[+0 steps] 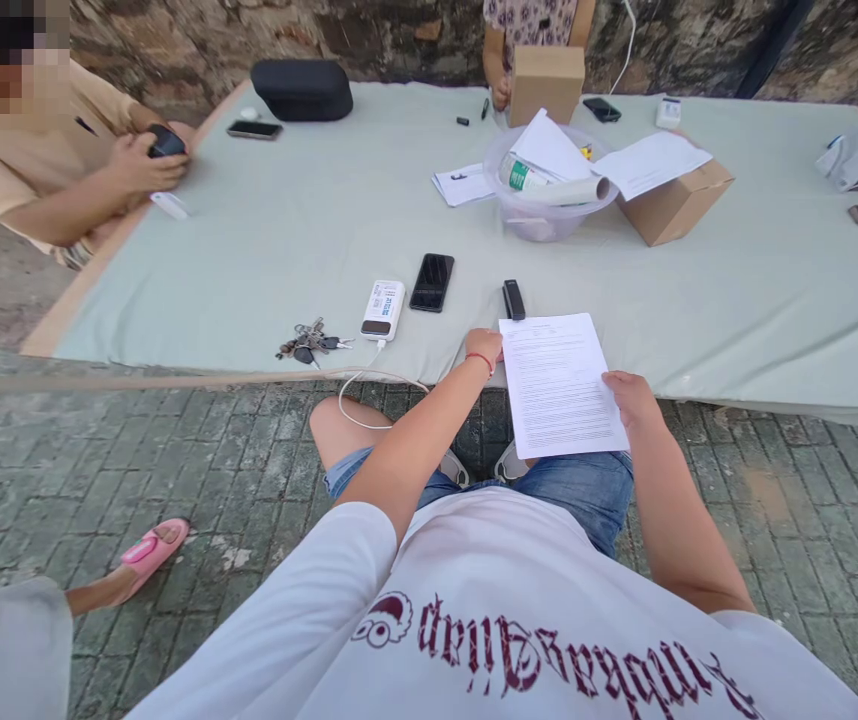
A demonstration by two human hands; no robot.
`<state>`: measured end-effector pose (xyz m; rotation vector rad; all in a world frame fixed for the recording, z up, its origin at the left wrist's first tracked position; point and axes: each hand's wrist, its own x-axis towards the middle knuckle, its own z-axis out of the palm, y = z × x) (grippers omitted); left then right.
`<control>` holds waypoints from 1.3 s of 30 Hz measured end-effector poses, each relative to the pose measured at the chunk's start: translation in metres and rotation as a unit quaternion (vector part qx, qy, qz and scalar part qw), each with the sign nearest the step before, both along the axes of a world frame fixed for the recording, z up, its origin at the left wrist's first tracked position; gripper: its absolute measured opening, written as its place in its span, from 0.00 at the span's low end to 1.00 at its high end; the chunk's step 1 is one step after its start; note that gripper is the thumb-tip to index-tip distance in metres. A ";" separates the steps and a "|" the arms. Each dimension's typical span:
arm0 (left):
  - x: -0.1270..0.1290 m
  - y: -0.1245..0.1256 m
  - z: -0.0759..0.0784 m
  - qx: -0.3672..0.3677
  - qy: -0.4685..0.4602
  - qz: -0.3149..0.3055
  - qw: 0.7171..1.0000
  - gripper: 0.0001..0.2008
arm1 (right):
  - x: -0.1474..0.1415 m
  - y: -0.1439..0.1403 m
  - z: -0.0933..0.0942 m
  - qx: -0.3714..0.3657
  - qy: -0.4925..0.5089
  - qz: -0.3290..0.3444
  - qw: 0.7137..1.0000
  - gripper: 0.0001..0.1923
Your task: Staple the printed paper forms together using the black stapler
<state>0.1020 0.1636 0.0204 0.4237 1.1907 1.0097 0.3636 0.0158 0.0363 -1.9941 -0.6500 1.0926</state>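
Note:
I hold a printed white sheet of paper [560,383] at the table's near edge, over my lap. My left hand [484,348], with a red string at the wrist, grips the sheet's upper left corner. Along the sheet's right edge, my right hand [626,392] pinches it lower down. A black stapler [513,299] lies on the table just beyond the sheet's top edge.
On the grey-green tablecloth [286,240] lie keys [310,341], a white power bank [383,308] with a cable, and a black phone [432,282]. Farther back stand a clear bowl with papers [549,190] and cardboard boxes [673,205]. A person at left holds a dark device [165,142]; another stands behind a box [547,82].

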 end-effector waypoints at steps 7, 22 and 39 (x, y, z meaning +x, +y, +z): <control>-0.001 -0.004 0.010 0.019 0.101 -0.014 0.995 0.10 | 0.005 -0.003 -0.003 -0.005 -0.017 -0.021 1.000 0.08; 0.010 0.018 0.040 0.354 0.431 -0.311 0.769 0.26 | 0.014 -0.011 -0.009 -0.006 -0.015 -0.011 1.000 0.12; 0.001 0.024 0.008 0.414 0.473 -0.351 0.694 0.28 | 0.003 -0.018 -0.001 -0.003 -0.030 0.018 0.999 0.14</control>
